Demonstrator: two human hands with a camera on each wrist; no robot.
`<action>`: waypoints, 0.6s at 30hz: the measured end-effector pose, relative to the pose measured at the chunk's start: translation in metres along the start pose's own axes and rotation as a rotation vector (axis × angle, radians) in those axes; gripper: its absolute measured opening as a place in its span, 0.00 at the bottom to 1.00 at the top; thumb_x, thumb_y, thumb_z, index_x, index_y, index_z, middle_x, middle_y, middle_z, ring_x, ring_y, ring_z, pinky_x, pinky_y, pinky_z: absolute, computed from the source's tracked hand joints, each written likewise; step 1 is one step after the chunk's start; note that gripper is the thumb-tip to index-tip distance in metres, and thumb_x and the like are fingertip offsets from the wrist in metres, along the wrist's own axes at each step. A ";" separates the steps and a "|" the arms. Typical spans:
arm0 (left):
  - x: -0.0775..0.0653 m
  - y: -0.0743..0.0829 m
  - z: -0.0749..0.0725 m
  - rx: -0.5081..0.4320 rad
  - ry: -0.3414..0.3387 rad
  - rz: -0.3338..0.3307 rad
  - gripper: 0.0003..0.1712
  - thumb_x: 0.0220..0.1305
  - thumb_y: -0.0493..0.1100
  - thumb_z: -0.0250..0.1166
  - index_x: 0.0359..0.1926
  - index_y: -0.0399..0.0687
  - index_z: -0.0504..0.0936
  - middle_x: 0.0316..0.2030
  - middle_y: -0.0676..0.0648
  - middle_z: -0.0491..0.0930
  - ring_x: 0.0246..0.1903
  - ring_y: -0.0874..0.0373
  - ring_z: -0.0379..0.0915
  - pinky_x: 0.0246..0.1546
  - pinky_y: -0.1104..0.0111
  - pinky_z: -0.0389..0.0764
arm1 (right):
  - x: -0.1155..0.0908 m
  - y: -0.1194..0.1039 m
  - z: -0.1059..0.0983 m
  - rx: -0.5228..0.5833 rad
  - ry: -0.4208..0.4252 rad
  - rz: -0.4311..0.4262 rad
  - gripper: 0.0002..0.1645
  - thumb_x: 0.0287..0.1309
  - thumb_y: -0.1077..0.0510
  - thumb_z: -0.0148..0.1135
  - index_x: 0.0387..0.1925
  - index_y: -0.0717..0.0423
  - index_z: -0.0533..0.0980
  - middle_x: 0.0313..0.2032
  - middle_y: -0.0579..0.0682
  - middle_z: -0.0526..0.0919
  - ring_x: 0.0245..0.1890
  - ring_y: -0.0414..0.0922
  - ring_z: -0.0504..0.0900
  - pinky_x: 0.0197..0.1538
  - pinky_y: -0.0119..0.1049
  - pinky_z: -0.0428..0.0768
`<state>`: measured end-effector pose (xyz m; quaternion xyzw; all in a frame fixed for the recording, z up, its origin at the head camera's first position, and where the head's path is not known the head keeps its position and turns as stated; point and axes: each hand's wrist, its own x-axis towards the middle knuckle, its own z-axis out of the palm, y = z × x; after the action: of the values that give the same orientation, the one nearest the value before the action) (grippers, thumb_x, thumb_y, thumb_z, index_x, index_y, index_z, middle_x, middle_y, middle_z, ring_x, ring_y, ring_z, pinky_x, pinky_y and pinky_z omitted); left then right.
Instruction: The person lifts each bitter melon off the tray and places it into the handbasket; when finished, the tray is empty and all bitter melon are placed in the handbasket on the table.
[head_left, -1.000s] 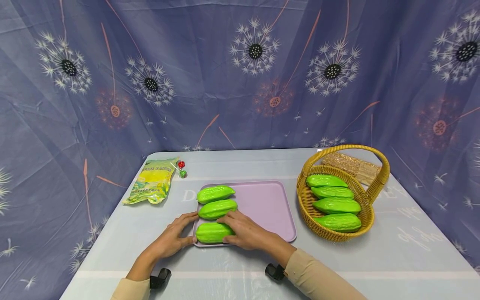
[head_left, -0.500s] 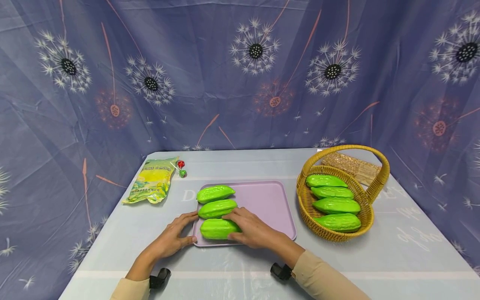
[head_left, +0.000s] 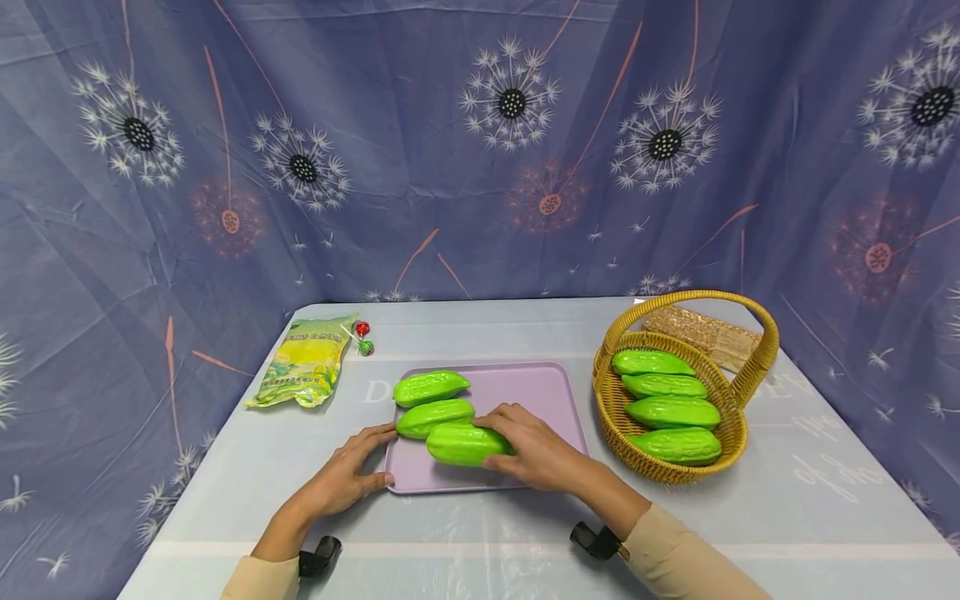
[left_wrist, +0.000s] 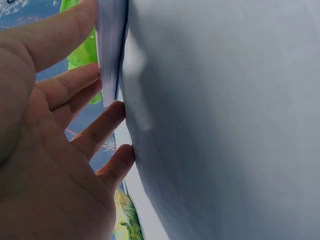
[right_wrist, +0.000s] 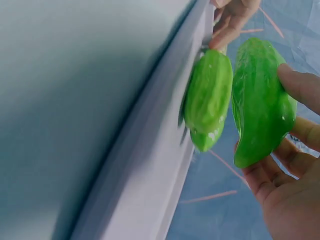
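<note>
My right hand (head_left: 528,450) grips a green, ridged bitter melon (head_left: 459,445) by its right end. In the right wrist view this bitter melon (right_wrist: 257,100) is lifted clear of the lilac tray (head_left: 536,400), thumb on one side and fingers on the other. Two more lie on the tray's left half: a far bitter melon (head_left: 431,388) and a middle bitter melon (head_left: 435,417). At the tray's left edge is my left hand (head_left: 347,475), thumb and fingertips touching the rim. In the left wrist view its fingers (left_wrist: 107,125) are spread and fairly straight.
A wicker basket (head_left: 607,417) with a tall handle holds several bitter melons (head_left: 675,411) to the right. Behind it lies a tan woven-looking bundle (head_left: 693,329). At the back left are a green-yellow packet (head_left: 306,362) and two lollipops (head_left: 364,337). A curtain (head_left: 420,167) surrounds the table.
The nearest bitter melon has risen off the tray and moved right in my right hand, its left end leaving the tray's left side. My left hand stays put at the rim.
</note>
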<state>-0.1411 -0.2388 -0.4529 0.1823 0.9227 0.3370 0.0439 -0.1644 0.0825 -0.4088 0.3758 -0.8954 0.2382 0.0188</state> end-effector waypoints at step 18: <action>0.001 0.000 0.000 -0.018 -0.022 -0.032 0.37 0.55 0.47 0.68 0.64 0.44 0.68 0.69 0.44 0.61 0.69 0.39 0.53 0.62 0.36 0.54 | -0.049 0.030 -0.038 -0.034 0.168 0.055 0.33 0.51 0.47 0.68 0.59 0.48 0.72 0.49 0.41 0.77 0.47 0.37 0.74 0.48 0.38 0.76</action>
<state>-0.1422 -0.2385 -0.4524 0.1708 0.9218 0.3426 0.0610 -0.1556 0.1497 -0.3980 0.3294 -0.9045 0.2541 0.0936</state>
